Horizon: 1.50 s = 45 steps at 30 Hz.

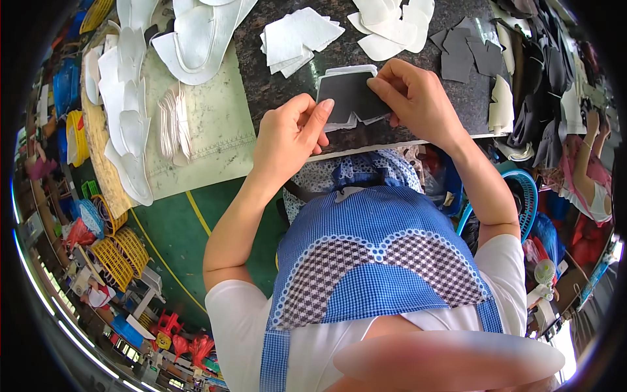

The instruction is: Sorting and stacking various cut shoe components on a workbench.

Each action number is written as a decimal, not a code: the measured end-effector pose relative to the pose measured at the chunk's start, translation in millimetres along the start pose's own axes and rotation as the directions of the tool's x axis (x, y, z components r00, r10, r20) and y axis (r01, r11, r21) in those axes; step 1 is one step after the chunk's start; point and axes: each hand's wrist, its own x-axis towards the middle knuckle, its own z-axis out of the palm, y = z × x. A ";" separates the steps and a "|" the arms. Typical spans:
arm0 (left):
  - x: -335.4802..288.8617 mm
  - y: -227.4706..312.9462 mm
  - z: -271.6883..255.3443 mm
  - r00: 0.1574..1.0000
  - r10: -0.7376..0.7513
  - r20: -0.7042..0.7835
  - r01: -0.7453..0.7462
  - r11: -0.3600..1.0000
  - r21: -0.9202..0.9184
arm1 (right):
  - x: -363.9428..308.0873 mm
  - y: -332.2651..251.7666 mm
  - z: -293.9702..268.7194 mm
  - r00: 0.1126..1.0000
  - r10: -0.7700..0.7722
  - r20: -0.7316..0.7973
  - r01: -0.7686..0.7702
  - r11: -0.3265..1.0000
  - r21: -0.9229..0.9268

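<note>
A black flat cut piece (349,91) with a notched lower edge lies over white pieces (349,69) whose edges show around it, near the front edge of the dark table. My right hand (418,98) pinches its upper right corner between thumb and fingers. At the left edge, the thumb of my left hand (287,134) presses on it, with the fingers curled partly out of sight beneath. Just beyond lie a loose pile of white cut pieces (297,39) and some cream rounded pieces (395,29). More dark grey cut pieces (467,52) are spread to the right.
On the pale cutting mat (219,124) at left stands a bundle of thin cream pieces (174,124). White curved shoe-part pieces (127,117) line the table's left side. Black strips (539,98) heap up at the right, and a blue basket (522,196) stands below the table edge.
</note>
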 end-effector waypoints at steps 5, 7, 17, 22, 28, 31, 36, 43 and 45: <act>4.2 -5.3 2.0 1.000 0.003 0.018 -0.002 0.999 -0.054 | -0.2 4.9 4.9 0.999 0.006 -0.045 -0.005 1.000 0.026; 4.6 -4.6 2.0 1.000 -0.004 0.020 0.005 0.998 -0.059 | 1.2 5.1 6.3 0.998 0.007 -0.059 -0.006 1.000 0.021; -0.1 -25.9 -11.8 0.915 0.309 -0.260 -0.232 0.929 0.290 | -30.9 54.0 -46.4 0.818 -0.116 -0.564 0.043 0.989 -0.141; -4.6 -16.7 -17.5 0.816 0.446 -0.368 -0.423 0.894 0.147 | -88.8 137.2 -123.1 0.555 -0.303 -0.774 -0.311 0.788 -0.532; 23.4 33.8 37.3 0.793 0.608 0.034 -0.607 0.785 0.121 | -91.7 110.6 -87.0 0.777 -0.265 -0.572 -0.052 0.878 -0.476; 31.7 56.4 73.5 0.673 0.683 0.283 -0.736 0.657 0.165 | -90.6 115.5 -92.9 0.748 -0.225 -0.624 -0.100 0.892 -0.440; 42.2 67.9 109.7 0.561 0.703 0.436 -0.818 0.551 0.165 | -86.5 110.3 -104.6 0.860 0.032 -0.509 -0.263 0.883 -0.389; 45.5 69.6 109.8 0.628 0.628 0.459 -0.754 0.636 0.162 | -86.1 105.8 -104.7 0.838 0.052 -0.544 -0.341 0.827 -0.447; 45.6 69.1 108.4 0.644 0.606 0.467 -0.736 0.658 0.160 | -83.2 102.7 -107.4 0.865 0.076 -0.496 -0.327 0.835 -0.443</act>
